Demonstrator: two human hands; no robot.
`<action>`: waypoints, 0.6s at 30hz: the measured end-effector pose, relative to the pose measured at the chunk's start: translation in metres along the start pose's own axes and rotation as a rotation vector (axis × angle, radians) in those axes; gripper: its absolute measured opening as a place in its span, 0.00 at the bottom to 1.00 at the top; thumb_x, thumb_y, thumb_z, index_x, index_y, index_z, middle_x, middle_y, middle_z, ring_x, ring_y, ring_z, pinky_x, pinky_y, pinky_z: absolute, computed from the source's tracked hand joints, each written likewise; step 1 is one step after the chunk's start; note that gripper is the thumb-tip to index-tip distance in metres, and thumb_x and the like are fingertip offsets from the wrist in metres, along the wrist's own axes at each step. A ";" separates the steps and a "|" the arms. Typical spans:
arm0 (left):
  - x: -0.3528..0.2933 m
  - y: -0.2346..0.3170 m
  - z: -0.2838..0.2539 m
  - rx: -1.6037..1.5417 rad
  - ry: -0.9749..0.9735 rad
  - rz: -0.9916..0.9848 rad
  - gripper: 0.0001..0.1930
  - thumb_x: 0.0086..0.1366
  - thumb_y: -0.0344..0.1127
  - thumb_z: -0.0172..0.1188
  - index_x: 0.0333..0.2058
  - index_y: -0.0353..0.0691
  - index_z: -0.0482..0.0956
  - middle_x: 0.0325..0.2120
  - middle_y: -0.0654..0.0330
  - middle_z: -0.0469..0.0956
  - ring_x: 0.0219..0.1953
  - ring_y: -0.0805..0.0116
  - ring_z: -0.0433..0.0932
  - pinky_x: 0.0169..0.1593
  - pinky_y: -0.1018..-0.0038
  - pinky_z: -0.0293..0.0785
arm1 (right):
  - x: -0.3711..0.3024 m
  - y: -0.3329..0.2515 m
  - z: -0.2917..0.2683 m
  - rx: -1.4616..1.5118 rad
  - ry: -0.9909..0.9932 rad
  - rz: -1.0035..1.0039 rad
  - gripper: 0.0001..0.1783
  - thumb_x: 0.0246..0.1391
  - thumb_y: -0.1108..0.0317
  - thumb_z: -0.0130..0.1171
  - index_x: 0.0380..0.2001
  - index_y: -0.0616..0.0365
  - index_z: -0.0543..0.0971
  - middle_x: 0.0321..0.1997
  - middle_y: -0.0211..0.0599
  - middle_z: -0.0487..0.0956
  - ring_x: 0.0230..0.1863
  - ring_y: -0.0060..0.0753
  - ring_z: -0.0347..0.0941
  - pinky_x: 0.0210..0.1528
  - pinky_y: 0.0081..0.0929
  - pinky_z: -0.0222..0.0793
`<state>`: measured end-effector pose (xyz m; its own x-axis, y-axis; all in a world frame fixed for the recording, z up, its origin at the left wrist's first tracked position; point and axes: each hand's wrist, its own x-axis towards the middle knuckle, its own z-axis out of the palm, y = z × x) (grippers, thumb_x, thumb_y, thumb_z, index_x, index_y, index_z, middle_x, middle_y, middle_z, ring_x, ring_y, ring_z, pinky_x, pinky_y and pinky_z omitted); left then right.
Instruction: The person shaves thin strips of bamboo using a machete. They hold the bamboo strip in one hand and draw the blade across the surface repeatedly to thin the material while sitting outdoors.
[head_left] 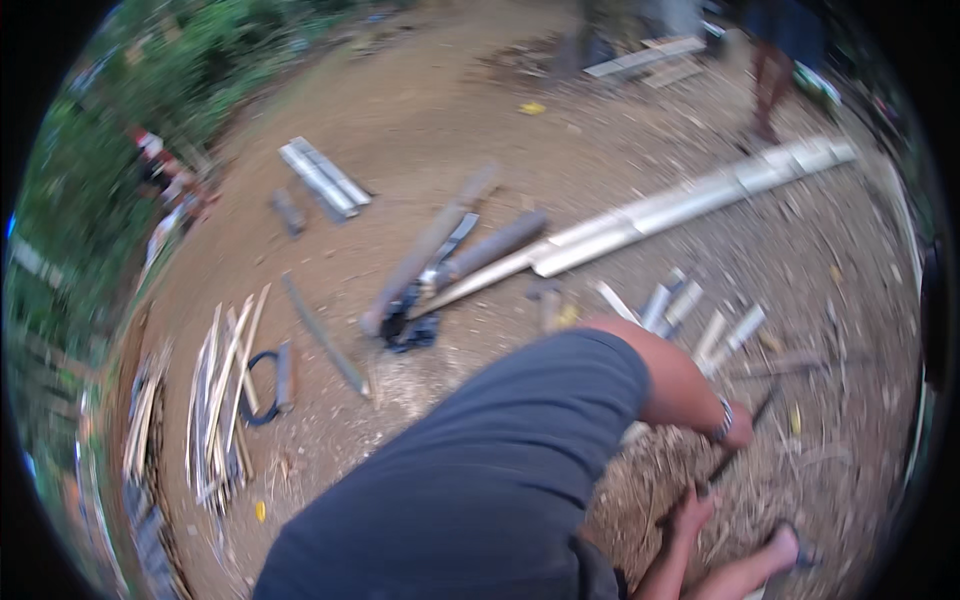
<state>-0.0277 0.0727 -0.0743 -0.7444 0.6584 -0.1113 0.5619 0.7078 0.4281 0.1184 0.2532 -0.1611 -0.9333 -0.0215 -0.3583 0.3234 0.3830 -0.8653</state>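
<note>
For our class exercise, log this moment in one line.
left hand: on dark tool | right hand: on same tool | nearby: pale pieces on dirt | view: blurred

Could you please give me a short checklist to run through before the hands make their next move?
1. Right hand on the long dark tool: ok, it appears closed near the lower end.
2. Left hand clear of any sharp edge: cannot tell, it is on the tool, but blur hides the edges.
3. Foot clear of the tool: ok, it shows apart, right of the right hand.
4. Short pale pieces off the tool: ok, they lie beyond the left hand.
5. Other person's legs well away: ok, at the upper right.
</note>
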 end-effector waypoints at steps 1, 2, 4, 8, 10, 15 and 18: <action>0.003 0.004 -0.003 -0.105 0.088 0.063 0.15 0.58 0.40 0.52 0.31 0.37 0.85 0.30 0.45 0.83 0.36 0.45 0.83 0.41 0.53 0.78 | -0.018 -0.039 -0.004 0.028 0.021 0.113 0.19 0.58 0.67 0.60 0.50 0.62 0.71 0.36 0.37 0.76 0.37 0.33 0.73 0.41 0.34 0.70; 0.009 0.006 -0.011 -0.102 0.005 0.077 0.15 0.58 0.40 0.53 0.30 0.37 0.84 0.29 0.46 0.83 0.35 0.45 0.82 0.40 0.53 0.77 | -0.014 -0.032 -0.007 0.032 0.075 -0.073 0.23 0.57 0.66 0.62 0.54 0.62 0.71 0.43 0.42 0.79 0.43 0.39 0.75 0.48 0.37 0.70; -0.015 -0.001 -0.026 -0.039 -0.052 0.052 0.10 0.54 0.39 0.59 0.25 0.39 0.83 0.27 0.48 0.82 0.34 0.50 0.82 0.41 0.54 0.77 | -0.011 -0.027 0.001 0.005 0.085 -0.053 0.26 0.56 0.65 0.63 0.56 0.63 0.70 0.45 0.44 0.80 0.47 0.39 0.76 0.52 0.38 0.70; -0.048 -0.003 -0.045 -0.206 -0.081 -0.135 0.09 0.56 0.33 0.55 0.22 0.36 0.79 0.19 0.47 0.78 0.25 0.51 0.80 0.34 0.55 0.77 | -0.007 -0.028 0.010 -0.104 0.056 0.087 0.28 0.53 0.58 0.66 0.53 0.61 0.73 0.42 0.47 0.81 0.43 0.45 0.79 0.47 0.39 0.73; -0.059 -0.002 -0.049 -0.080 -0.016 -0.106 0.14 0.65 0.35 0.47 0.27 0.32 0.79 0.21 0.45 0.80 0.22 0.53 0.79 0.30 0.59 0.76 | -0.017 -0.063 0.005 -0.175 0.040 0.090 0.27 0.54 0.58 0.64 0.53 0.62 0.74 0.42 0.49 0.82 0.44 0.48 0.80 0.49 0.41 0.72; -0.051 0.017 -0.054 -0.344 -0.044 -0.447 0.23 0.69 0.43 0.43 0.29 0.25 0.77 0.25 0.32 0.77 0.33 0.36 0.78 0.43 0.50 0.73 | -0.036 -0.090 -0.005 -0.235 0.086 0.058 0.23 0.57 0.61 0.62 0.52 0.62 0.73 0.38 0.50 0.82 0.43 0.49 0.81 0.49 0.44 0.73; -0.069 0.028 -0.067 -0.311 -0.102 -0.506 0.23 0.69 0.43 0.45 0.28 0.27 0.77 0.27 0.33 0.78 0.34 0.35 0.78 0.43 0.50 0.73 | -0.042 -0.116 -0.005 -0.299 -0.009 0.046 0.20 0.59 0.63 0.59 0.51 0.61 0.73 0.36 0.50 0.82 0.41 0.51 0.81 0.49 0.45 0.74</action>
<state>0.0151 0.0296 0.0052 -0.8451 0.2910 -0.4486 0.0030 0.8415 0.5403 0.1197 0.2146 -0.0438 -0.9170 -0.0058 -0.3989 0.3036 0.6387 -0.7071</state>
